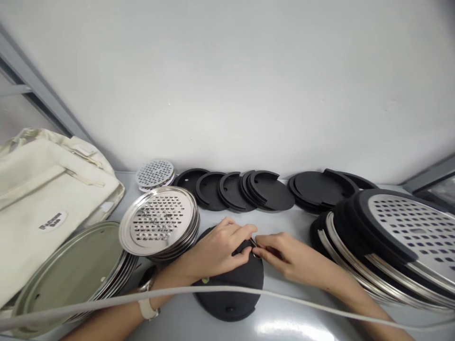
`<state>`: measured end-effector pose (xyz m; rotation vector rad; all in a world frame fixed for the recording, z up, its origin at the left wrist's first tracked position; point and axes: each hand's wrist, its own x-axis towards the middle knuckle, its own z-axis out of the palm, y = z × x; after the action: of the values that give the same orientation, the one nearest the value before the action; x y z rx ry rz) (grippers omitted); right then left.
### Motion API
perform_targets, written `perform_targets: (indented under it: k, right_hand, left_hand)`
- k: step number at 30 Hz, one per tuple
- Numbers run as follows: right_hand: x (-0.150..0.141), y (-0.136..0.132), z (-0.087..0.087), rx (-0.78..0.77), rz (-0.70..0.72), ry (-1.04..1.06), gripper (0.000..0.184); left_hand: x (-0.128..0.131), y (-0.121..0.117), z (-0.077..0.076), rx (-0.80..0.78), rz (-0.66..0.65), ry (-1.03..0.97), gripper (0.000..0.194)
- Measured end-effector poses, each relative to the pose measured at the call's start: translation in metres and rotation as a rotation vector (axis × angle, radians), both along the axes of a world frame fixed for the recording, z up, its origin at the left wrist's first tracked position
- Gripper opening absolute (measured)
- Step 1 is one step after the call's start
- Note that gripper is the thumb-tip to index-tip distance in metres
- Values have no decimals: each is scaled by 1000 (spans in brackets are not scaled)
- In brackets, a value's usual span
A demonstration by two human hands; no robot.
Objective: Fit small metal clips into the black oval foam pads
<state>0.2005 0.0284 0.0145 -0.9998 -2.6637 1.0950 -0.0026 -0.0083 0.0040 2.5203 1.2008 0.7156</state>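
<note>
My left hand (220, 251) is over a round black disc (231, 300) on the table, thumb and index finger closed around a black part at its far edge. My right hand (282, 253) pinches at the same spot from the right, by a small shiny metal edge (253, 242). The fingers hide most of that metal piece. On the disc's near part are a dark slot and a small greenish spot. The two hands' fingertips are almost touching.
Left are a stack of perforated metal discs (159, 222), green lids (78, 265) and a cream bag (46, 194). Black rings (209, 189) line the wall. A tall stack of perforated discs with black rims (359, 213) stands right. A white cable (284, 297) crosses in front.
</note>
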Motion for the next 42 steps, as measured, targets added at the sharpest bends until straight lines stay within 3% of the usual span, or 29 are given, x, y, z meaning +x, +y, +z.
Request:
perform_targets:
  k: [15,25,42]
  right_hand:
    - [-1,2,-5,24,-22,-1,27]
    - [-3,1,-6,22,-14,31,27]
    - [-1,1,-11,-2,-52,26,29]
  left_hand:
    - [3,-1,7,87,-9,72,31]
    - [2,-1,-1,58,29,81,24]
    - [3,-2,0,101,30,102,22]
